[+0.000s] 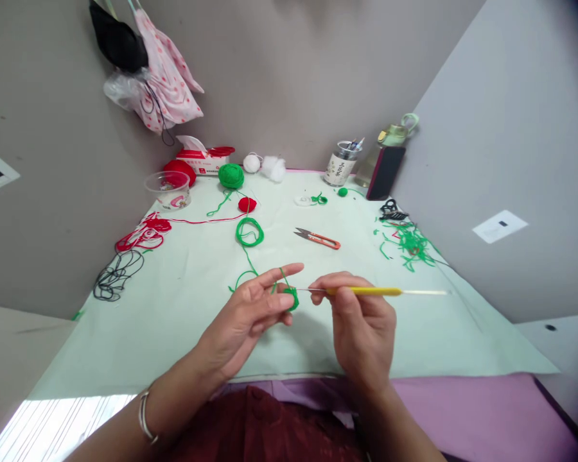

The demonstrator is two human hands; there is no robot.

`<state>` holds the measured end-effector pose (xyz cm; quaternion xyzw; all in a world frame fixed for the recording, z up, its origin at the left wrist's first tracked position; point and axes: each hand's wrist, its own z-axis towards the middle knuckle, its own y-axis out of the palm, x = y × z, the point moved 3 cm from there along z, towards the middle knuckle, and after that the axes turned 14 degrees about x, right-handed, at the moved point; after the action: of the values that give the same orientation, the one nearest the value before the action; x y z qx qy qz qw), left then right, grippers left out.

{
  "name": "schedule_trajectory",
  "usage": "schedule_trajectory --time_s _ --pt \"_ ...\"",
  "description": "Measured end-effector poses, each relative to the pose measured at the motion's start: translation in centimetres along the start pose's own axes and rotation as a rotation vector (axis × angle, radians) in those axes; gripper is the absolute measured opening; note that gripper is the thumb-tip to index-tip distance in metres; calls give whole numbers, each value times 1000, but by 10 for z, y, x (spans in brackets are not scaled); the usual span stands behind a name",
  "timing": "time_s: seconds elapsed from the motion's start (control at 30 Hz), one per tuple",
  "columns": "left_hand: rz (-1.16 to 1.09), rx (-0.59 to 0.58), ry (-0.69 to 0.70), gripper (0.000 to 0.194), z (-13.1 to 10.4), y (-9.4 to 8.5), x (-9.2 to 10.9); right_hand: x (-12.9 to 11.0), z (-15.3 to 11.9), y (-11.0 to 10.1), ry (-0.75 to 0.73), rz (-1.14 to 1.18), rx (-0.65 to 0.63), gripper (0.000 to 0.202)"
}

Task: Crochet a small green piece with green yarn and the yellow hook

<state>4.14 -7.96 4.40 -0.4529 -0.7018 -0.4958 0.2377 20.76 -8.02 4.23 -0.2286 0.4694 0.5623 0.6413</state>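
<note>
Between the thumb and fingers of my left hand [255,311] is a small green crocheted piece [291,298]. Green yarn runs over the raised index finger of that hand and back across the table to a loose green coil [249,232]. My right hand [361,321] is closed around a crochet hook with a yellow handle [373,291]. The hook's thin metal tip points left and reaches the green piece; its exact place in the stitches is too small to tell.
Orange-handled thread snips [318,239] lie beyond my hands. Behind are a green yarn ball [231,176], a small red ball [247,204] and a plastic tub [168,191]. At the right are green scraps [414,244], a phone [386,173] and a pen can [341,164].
</note>
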Motion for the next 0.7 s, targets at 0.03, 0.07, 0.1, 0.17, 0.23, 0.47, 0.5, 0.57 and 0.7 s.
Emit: schedule_trajectory --time_s 0.03,0.07,0.1,0.17,0.23,0.47,0.5,0.57,0.7 --pt "-18 -29 -25 46 0 0 0 2 3 -2 46 37 20 18" --pt "-34 -52 -33 43 0 0 -1 4 6 -3 80 72 35 19" --pt "-40 -65 -23 41 0 0 -1 5 8 -3 111 100 39 20" --pt "-20 -56 43 40 -1 0 -2 7 10 -1 162 129 11 23" --pt "24 -24 131 42 -2 0 -3 8 7 2 165 110 -43 22" --pt "77 89 277 31 -3 -1 -6 -6 -8 10 -91 -106 -60 20" --pt "57 108 275 33 -2 -1 -6 -8 -10 11 -172 -165 -62 20" --pt "-5 131 241 38 -1 -1 -7 -12 -14 12 -370 -312 -57 23" --pt "-97 72 47 37 2 0 -9 -12 -15 10 -497 -368 -51 31"
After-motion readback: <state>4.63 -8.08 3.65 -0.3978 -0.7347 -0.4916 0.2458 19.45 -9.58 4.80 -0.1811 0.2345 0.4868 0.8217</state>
